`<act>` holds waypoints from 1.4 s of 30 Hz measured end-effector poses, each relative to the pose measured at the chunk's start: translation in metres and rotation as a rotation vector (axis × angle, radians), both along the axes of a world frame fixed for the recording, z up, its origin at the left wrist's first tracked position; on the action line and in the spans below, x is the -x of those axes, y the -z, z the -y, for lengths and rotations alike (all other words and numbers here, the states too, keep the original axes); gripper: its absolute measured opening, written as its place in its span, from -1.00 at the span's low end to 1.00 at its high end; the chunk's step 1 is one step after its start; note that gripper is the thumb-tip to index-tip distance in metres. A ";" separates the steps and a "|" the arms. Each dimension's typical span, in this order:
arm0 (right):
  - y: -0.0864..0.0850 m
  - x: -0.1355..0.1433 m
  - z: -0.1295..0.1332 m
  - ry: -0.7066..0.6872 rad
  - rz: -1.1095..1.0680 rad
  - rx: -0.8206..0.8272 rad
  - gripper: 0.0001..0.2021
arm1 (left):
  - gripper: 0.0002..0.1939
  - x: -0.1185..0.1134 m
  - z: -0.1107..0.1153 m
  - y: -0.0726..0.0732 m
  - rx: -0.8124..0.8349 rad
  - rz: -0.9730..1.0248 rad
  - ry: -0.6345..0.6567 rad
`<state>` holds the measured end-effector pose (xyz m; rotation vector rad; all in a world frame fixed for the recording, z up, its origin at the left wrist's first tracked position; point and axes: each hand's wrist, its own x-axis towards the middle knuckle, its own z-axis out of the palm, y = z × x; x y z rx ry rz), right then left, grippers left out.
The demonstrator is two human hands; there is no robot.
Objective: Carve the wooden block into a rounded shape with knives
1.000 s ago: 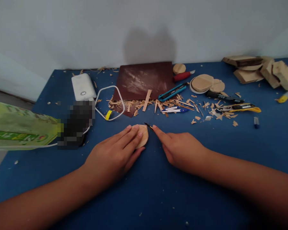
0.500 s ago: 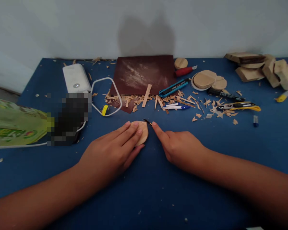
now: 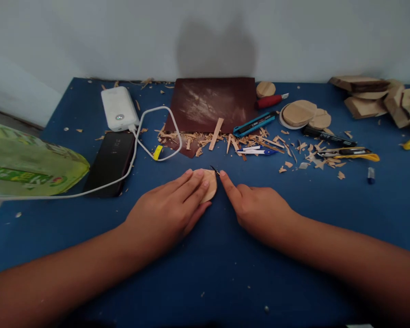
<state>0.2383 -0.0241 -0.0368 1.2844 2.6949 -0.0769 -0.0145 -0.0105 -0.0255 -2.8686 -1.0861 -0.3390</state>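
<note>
A small, flat piece of pale wood point(image 3: 210, 186) with a rounded edge lies on the blue table. My left hand point(image 3: 174, 200) grips it, fingers across its top and thumb along the near side. A craft knife point(image 3: 214, 170) is in my right hand point(image 3: 256, 205); its dark, slim blade meets the upper right edge of the wood. My right index finger stretches along the knife, while the other fingers curl underneath. The knife's handle is hidden inside that hand.
Wood shavings point(image 3: 198, 141) litter the table before brown sandpaper point(image 3: 212, 102). Behind my right hand lie a blue cutter point(image 3: 254, 125), a pen point(image 3: 256, 151), a yellow cutter point(image 3: 350, 153) and wooden discs point(image 3: 299, 113). A phone point(image 3: 111, 161) and white power bank point(image 3: 118, 109) sit left.
The camera view has shifted, so table objects appear farther right. The knife blade has moved slightly against the wood's edge; both hands keep their grip.
</note>
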 end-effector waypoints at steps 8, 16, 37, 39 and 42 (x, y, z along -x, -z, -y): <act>0.005 -0.008 0.008 0.026 -0.079 0.029 -0.26 | -0.56 0.001 0.000 0.000 -0.031 -0.030 0.011; 0.001 -0.006 0.008 0.023 -0.047 0.067 -0.21 | -0.53 0.003 0.000 0.001 -0.045 -0.041 0.027; 0.001 -0.008 0.010 0.114 -0.146 0.078 -0.23 | -0.54 0.002 0.001 0.002 -0.070 -0.065 0.023; 0.000 -0.007 0.011 0.114 -0.157 0.097 -0.22 | -0.53 0.002 0.001 0.003 -0.058 -0.058 0.022; 0.001 -0.006 0.012 0.115 -0.154 0.101 -0.20 | -0.52 0.003 0.001 0.004 -0.037 -0.043 0.012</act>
